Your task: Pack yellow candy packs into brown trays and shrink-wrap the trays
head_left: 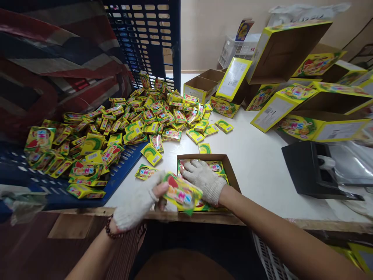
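My left hand [138, 203], in a white knitted glove with bare fingertips, grips a small yellow-green candy pack [183, 192] with a watermelon picture. The pack is slightly blurred and hovers over the near left corner of an open carton [232, 173]. Inside that carton, my right hand [204, 181], gloved the same way, lies with fingers spread on top of packs [217, 166] of the same print. Just left of the carton, single packs [152, 154] rest on the white table. A large heap of packs [157, 111] spreads behind and to the left.
A blue plastic crate [175, 66] lies tipped at the left, with a striped sack [72, 50] in it. Several yellow display cartons [291, 50] are stacked at the right. A black tape dispenser [309, 171] stands right of my carton. The table's wooden edge [271, 223] runs in front of me.
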A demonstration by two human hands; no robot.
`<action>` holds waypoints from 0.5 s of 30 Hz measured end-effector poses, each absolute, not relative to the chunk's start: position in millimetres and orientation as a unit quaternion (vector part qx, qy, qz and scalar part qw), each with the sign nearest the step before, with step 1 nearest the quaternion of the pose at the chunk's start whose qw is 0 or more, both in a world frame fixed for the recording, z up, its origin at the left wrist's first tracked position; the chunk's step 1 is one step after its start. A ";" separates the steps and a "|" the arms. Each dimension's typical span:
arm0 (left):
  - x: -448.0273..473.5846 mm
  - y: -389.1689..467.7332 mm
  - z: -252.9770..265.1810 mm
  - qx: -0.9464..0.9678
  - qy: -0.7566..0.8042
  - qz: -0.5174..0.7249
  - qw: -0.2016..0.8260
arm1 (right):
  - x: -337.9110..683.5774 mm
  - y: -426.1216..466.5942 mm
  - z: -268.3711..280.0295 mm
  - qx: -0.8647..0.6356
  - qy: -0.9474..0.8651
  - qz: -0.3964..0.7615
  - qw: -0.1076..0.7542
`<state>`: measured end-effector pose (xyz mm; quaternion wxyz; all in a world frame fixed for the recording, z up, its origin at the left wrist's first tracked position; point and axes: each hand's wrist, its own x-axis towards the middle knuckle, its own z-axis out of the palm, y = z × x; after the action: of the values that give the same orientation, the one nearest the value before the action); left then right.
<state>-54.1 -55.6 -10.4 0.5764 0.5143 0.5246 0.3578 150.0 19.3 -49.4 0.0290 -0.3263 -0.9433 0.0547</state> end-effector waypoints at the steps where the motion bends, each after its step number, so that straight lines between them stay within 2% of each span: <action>1: -57.0 -53.7 -10.8 0.489 0.526 0.378 0.584 | 147.7 20.1 -51.2 -0.332 -0.941 0.066 0.028; 4: -55.3 -44.7 -16.4 0.382 0.536 0.473 0.586 | 148.4 23.7 -55.4 -0.333 -0.927 0.160 0.067; 8: -32.2 -35.8 -23.4 0.319 0.523 0.519 0.596 | 164.1 22.2 -47.8 -0.440 -0.795 0.325 0.263; 10: -15.8 -36.8 -23.6 0.352 0.513 0.520 0.586 | 173.4 18.5 -35.1 -0.469 -0.741 0.332 0.347; 12: -0.5 -40.7 -22.2 0.411 0.510 0.500 0.567 | 182.7 16.3 -17.6 -0.440 -0.778 0.286 0.345; 15: 10.1 -46.1 -20.8 0.548 0.531 0.423 0.488 | 198.8 18.6 9.3 -0.394 -0.876 0.201 0.192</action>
<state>10.1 -46.1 -20.8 0.4884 0.5481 0.5309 0.4234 198.8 18.6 9.3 0.1918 -0.3941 -0.8760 0.2014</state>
